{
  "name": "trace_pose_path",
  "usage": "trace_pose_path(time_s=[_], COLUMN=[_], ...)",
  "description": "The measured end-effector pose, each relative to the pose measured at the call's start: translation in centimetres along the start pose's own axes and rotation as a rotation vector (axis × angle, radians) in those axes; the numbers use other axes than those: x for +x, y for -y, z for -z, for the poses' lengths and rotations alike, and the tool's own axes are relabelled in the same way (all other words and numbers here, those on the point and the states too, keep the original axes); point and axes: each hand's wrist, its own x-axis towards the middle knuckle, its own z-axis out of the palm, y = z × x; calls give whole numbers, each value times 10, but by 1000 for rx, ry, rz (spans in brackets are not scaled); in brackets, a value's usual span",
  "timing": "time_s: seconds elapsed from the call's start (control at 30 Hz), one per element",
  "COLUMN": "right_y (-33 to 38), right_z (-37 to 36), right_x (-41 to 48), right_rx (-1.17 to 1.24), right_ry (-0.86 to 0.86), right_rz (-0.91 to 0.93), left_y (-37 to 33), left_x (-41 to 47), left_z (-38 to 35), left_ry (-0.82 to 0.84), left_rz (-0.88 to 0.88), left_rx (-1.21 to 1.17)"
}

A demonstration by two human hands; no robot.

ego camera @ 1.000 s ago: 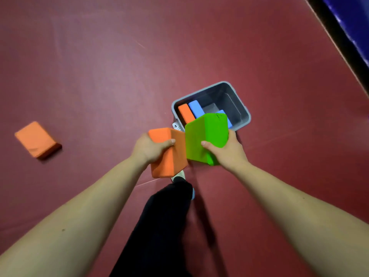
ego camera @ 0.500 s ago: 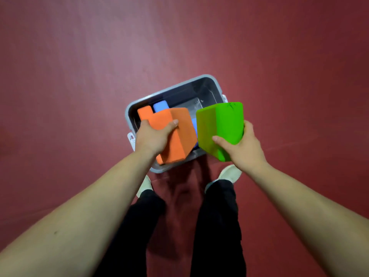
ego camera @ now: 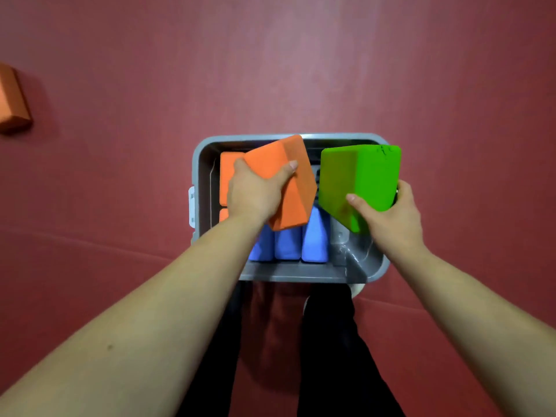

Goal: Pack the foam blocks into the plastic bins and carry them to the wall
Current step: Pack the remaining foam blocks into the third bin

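**Now: two blocks over a crowded bin**

Watch the fit. The bin [ego camera: 199,164] already holds packed orange blocks [ego camera: 228,179] on its left and blue blocks [ego camera: 314,240] standing in the middle; the bare space seems to be on the right only. Drop the tilted orange block [ego camera: 293,191] as it is and it will likely perch on those tops rather than seat. The green block [ego camera: 359,179] overhangs the right rim and could catch it.

Your left hand [ego camera: 255,195] grips the orange block from above, thumb across its top face. Your right hand [ego camera: 389,219] clasps the green block's near end. A stray block [ego camera: 12,100] lies well off on the floor, left.
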Motion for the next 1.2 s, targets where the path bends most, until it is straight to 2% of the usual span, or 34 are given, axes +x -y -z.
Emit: trace_pose_path(time_s=[0.37,0.67,0.97,1.03,1.13,1.2], right_y=[6,12,-26,-39,-53,-59], right_z=[-24,-62,-121,-131,-145,-152], right_x=[15,45,100,109,118,128], right_rx=[-71,-129,-115,-106,-147,-180], right_ry=[-34,5,95,150,243,285], right_rz=[50,18,-86,-83,-49,-61], left_y=[20,8,34,48,75,87], left_x=[-16,46,130,135,122,118], left_z=[-9,-36,-94,-99,-113,-134], left_ry=[-3,62,201,165,-22,-116], left_rz=[-37,-143,-109,-169,-412,-484], left_rx=[113,327,377,399,456,469])
